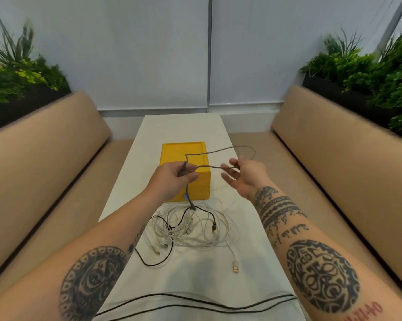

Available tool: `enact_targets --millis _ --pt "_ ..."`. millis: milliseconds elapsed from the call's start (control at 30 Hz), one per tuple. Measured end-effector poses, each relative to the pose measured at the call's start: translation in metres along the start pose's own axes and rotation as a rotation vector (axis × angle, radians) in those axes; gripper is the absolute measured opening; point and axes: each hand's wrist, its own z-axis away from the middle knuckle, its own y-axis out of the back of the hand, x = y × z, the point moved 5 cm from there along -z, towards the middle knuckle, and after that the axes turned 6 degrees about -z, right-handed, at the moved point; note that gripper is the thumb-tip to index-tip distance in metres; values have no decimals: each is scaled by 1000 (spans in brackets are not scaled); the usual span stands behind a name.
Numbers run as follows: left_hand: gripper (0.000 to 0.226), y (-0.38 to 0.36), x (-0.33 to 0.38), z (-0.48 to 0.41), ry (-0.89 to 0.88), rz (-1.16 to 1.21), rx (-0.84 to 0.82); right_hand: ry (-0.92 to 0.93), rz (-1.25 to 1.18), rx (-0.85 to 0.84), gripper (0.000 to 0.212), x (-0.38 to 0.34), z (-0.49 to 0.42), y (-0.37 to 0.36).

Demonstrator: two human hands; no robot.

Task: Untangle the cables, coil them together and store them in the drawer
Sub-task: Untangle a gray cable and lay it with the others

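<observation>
Two black strands [195,302] cross the counter [218,274] at the bottom of the frame. At centre lies one tangle of white and black cables [195,230]. Above it, the left hand [172,179] has its fingers curled round one grey cable [218,150]. The right hand [246,179] pinches the cable's loop, its other fingers spread. Behind stands one yellow drawer box [183,151].

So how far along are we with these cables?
Early. Done: one gray cable is mostly lifted out of the pile, though its lower end hangs down into it. In hand: the left hand grips it and the right hand holds its loop above the yellow drawer box. Left: the white and black tangle on the table is unsorted, nothing is coiled, and the drawers look closed.
</observation>
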Motion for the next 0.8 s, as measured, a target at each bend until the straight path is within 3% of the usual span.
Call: enact_targets --millis 100,233,300,400,467,533,633,700,800 --pt "48 10 -4 4 42 60 -19 159 -5 51 23 -23 -3 -4" --pt "47 37 -16 11 126 57 69 581 519 96 37 -66 -17 19" --pt "46 45 -23 14 175 19 86 681 825 146 36 -70 -24 36" --pt "53 43 -27 21 265 -82 -35 535 1290 378 50 -56 -34 70" --pt "57 37 -27 24 291 -122 -119 313 1340 425 66 -35 -32 80" --pt "54 30 -23 24 289 -121 -164 312 1328 298 64 -13 -27 66" --pt "36 21 -14 22 288 -49 -197 503 1184 -131 43 14 0 9" --pt "26 21 -5 22 278 6 -189 470 1124 -392 42 36 25 -33" --pt "28 30 8 22 135 -110 -118 329 943 -499 42 57 43 -72"
